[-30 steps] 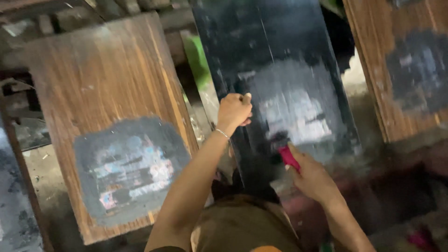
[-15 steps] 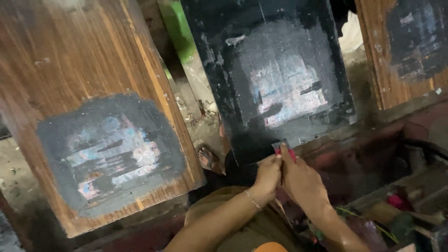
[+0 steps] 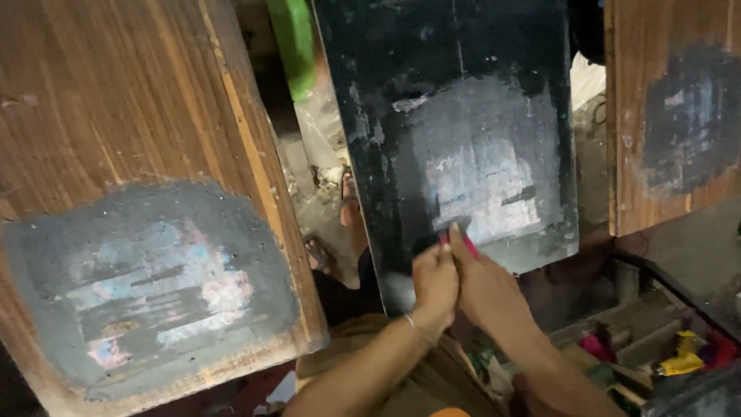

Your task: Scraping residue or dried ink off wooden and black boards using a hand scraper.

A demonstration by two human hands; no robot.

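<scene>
Against black board (image 3: 455,116), both hands' fingers gripping pink tool (image 3: 466,244), tip angled up-left.

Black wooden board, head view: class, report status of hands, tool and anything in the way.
Left hand and right hand together on small pink tool, against black wooden board. Nothing in the way.

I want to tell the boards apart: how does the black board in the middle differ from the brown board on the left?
The black board is painted dark all over; the brown board shows bare wood grain. The black board's worn patch is pale grey-white; the brown board's is dark grey with pink and blue flecks. Both hands, left and right, meet at the black board; none touches the brown board. Both boards lie slanted, each with a smeared patch.
</scene>
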